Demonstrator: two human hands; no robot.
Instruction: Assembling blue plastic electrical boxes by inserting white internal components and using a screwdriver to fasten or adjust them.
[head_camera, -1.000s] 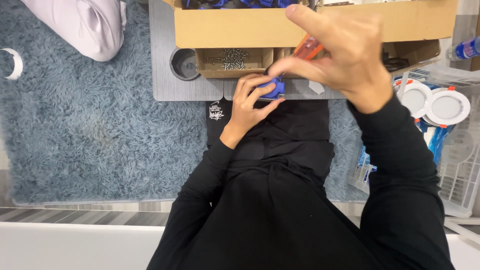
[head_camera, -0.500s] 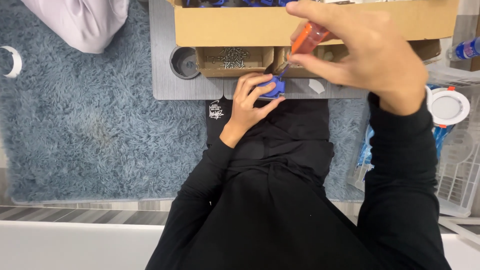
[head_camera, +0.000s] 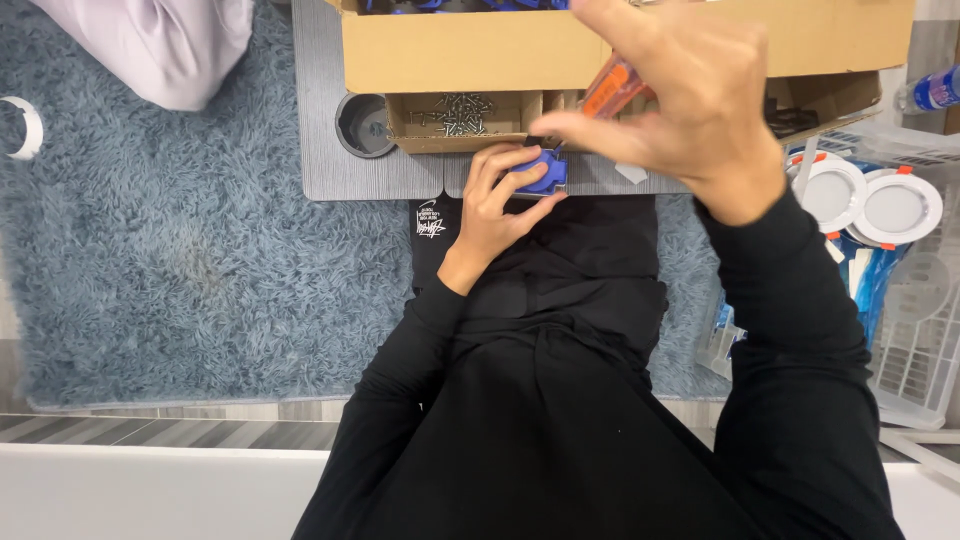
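The small blue plastic part (head_camera: 541, 172) looked blocky and notched along its edge, glossy and no bigger than the fingertips round it. It sat at the near edge of the grey lap desk (head_camera: 330, 150), just in front of the small open cardboard box of screws (head_camera: 458, 117). The left hand (head_camera: 497, 205) was closed around it, thumb on one side and fingers curled over the other, pinning it to the desk.

The right hand (head_camera: 690, 105) was wrapped round an orange-handled screwdriver (head_camera: 612, 88), forefinger stretched out toward the blue part; the tip was too thin to follow, though it seemed to meet the part's top.

Compared with half a second before, the right hand had dropped a little and swung nearer the part, the orange handle now more hidden under the palm. The left hand and the part had not shifted.

Counting: one blue part in hand, one screwdriver, one large cardboard box (head_camera: 620, 45) along the far edge of the desk, one round cup recess (head_camera: 362, 124) at its left side. Off the desk to the right lay two round white lamp fittings (head_camera: 868, 200), and one white tape roll (head_camera: 24, 126) lay on the blue shag rug (head_camera: 180, 260).
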